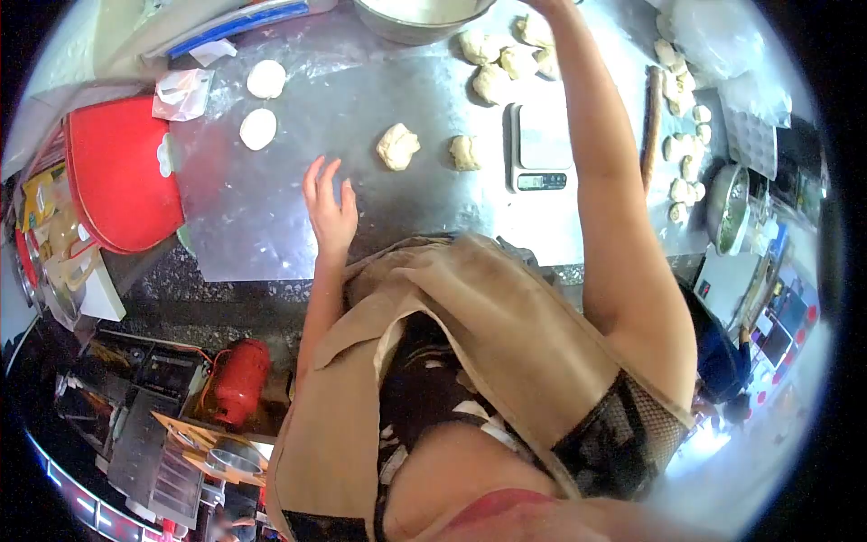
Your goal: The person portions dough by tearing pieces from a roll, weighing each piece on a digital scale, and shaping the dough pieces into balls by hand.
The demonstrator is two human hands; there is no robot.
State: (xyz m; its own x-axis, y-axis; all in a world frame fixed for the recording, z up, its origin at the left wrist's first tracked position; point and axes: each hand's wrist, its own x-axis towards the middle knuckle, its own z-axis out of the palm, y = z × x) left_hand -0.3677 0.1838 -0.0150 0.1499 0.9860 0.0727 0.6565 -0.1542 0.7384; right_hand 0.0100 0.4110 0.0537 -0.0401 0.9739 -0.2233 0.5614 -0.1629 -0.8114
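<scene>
My left hand (pixel 330 208) hovers near the table's front edge with its fingers apart and nothing in it. Up and to its right lies a lump of dough (pixel 397 147), with a smaller piece (pixel 465 153) further right. Two round, smooth dough pieces (pixel 258 129) are up and to its left. My right arm stretches to the top edge of the view, beside a digital scale (pixel 544 140); the hand itself is almost wholly cut off, so its fingers are hidden. Several dough lumps (pixel 492 83) sit just left of that arm.
A large metal bowl (pixel 411 27) stands at the top. Right of my arm are a rolling pin (pixel 652 126), more dough pieces (pixel 680 146) and a bowl with green contents (pixel 730 208). A red chair (pixel 122 176) is at the left. A person in dark clothes (pixel 718 352) is at the right.
</scene>
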